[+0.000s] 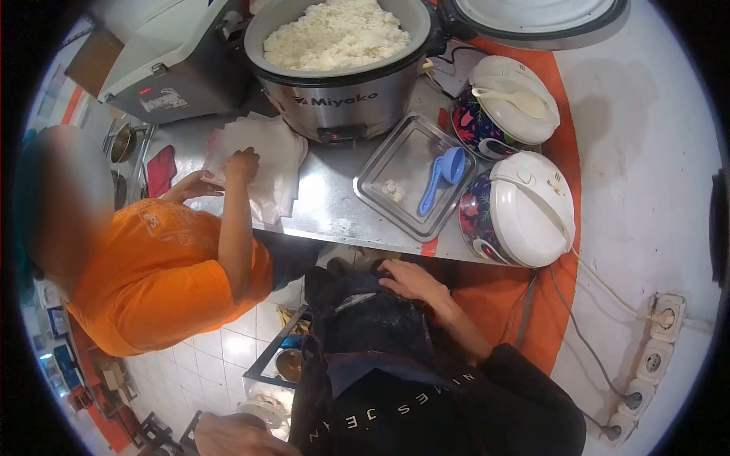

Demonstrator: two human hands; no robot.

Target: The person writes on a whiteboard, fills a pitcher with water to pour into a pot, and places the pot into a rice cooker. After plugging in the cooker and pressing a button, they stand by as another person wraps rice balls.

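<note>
My right hand rests on the upper side of the black cloth at my front, its fingers somewhat apart and nothing visible in them. At the bottom left is my left hand, blurred and beside a pale round container; its fingers cannot be made out. Beyond my right hand, a steel tray on the metal table holds a blue scoop and a small clump of rice. A big open Miyako cooker full of white rice stands behind.
A co-worker in an orange shirt handles white paper sheets at the left. Two flowered rice cookers stand at the table's right end, one bearing a white paddle. A grey cooler, wall sockets and hanging cables surround the area.
</note>
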